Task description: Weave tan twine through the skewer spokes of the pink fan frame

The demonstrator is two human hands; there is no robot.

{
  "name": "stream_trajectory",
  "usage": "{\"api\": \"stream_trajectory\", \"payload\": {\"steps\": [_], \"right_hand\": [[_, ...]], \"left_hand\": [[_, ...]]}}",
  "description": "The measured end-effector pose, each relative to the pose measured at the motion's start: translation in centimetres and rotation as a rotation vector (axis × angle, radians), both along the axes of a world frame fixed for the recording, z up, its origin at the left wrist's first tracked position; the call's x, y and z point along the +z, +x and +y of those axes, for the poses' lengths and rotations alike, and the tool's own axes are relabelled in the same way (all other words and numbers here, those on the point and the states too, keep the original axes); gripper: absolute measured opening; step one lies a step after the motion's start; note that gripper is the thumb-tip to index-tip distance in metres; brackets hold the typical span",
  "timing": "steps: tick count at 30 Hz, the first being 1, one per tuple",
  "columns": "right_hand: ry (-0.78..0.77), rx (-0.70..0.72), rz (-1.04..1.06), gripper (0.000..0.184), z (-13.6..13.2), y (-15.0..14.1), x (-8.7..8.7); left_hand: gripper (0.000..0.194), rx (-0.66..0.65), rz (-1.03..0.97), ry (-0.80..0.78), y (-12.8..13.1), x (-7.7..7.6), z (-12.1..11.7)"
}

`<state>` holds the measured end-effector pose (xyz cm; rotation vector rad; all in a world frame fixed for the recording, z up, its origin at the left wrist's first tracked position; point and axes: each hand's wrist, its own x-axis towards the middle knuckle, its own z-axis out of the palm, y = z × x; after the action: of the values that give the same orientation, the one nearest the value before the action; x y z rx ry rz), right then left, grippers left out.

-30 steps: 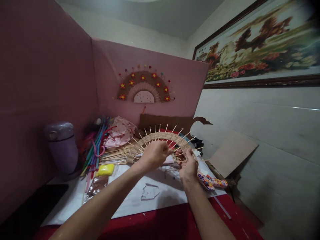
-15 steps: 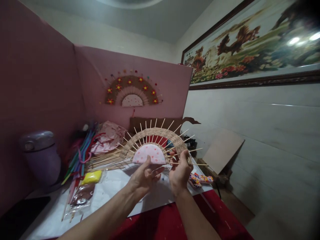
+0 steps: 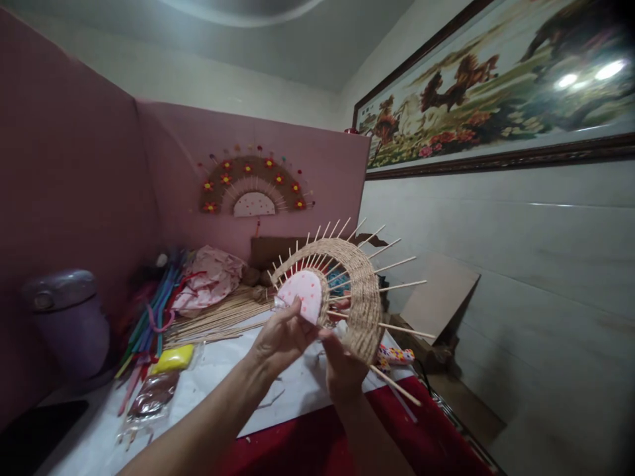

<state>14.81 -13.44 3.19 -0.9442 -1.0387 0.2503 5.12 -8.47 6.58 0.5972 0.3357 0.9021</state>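
Note:
A half-round woven fan (image 3: 364, 291) is held up over the table, turned at an angle. Thin wooden sticks fan out past its twine band, and a white half-disc with pink dots (image 3: 310, 291) forms its centre. My left hand (image 3: 285, 334) grips the lower edge of this half-disc, thumb on the front and fingers beneath. My right hand (image 3: 342, 363) is closed round the fan's lower right part, near the inner end of the band; some of its fingers lie behind the sticks.
Left are a purple bottle (image 3: 72, 324), coloured fuzzy stems (image 3: 153, 311), pink dotted cloth (image 3: 211, 274), loose sticks (image 3: 223, 314), and yellow (image 3: 173, 358) and brown packets (image 3: 153, 393). A similar flowered fan (image 3: 254, 178) hangs on the pink panel. A board (image 3: 441, 297) leans at right.
My left hand came down from the fan's inner sticks to the dotted half-disc's lower edge. The fan has since swung round, its right end tipping downward. The view shifted right.

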Motion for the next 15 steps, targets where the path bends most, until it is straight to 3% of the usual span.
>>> {"api": "stream_trajectory", "payload": {"steps": [2,5,8,12,15], "right_hand": [[0.054,-0.065,-0.161,0.051,-0.1,0.2,0.2],[0.003,0.022,-0.267,0.027,0.3,1.1,0.3],[-0.126,-0.01,-0.012,0.024,1.5,2.8,0.3],[-0.256,0.039,0.31,0.028,3.6,4.9,0.5],[-0.263,0.044,0.396,0.027,4.7,5.5,0.7]], "left_hand": [[0.023,0.044,0.004,0.055,-1.1,0.8,1.2],[0.021,0.24,0.022,0.136,-4.1,2.0,3.3],[0.02,0.423,0.085,0.185,-7.8,2.3,5.0],[0.016,0.554,0.208,0.232,-12.0,0.5,6.3],[0.016,0.603,0.261,0.211,-13.9,-1.4,6.7]]}}
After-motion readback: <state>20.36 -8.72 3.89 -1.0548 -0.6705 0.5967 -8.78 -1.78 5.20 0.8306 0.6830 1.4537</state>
